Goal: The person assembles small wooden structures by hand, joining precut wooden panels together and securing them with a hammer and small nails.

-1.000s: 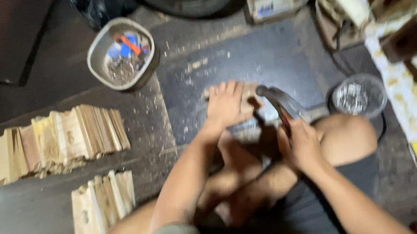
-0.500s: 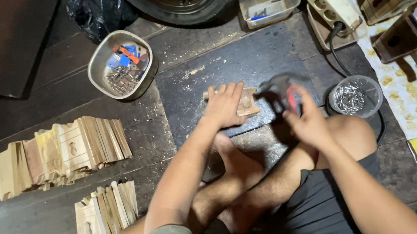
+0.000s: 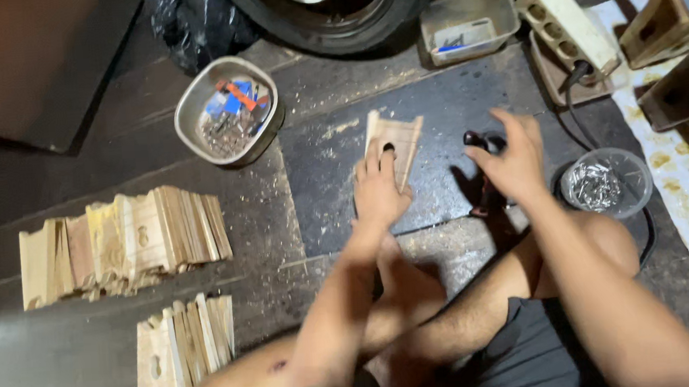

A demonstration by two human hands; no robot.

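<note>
**Pale wood on dark, dusty metal**

The flat, notched, pale raw-wood piece [image 3: 393, 143] looks matt and unvarnished; it lies on a dark grey metal plate [image 3: 436, 114] with a dull, scuffed face strewn with sawdust. Left of the plate, two stacks of pale cut wooden pieces [image 3: 122, 243] show the same bare, rough-sawn finish. Beyond the plate's left corner, a dented round steel bowl [image 3: 185, 108] has a dull shine. Right of the plate, a clear plastic tub [image 3: 638, 177] holds glinting metal nails.
</note>
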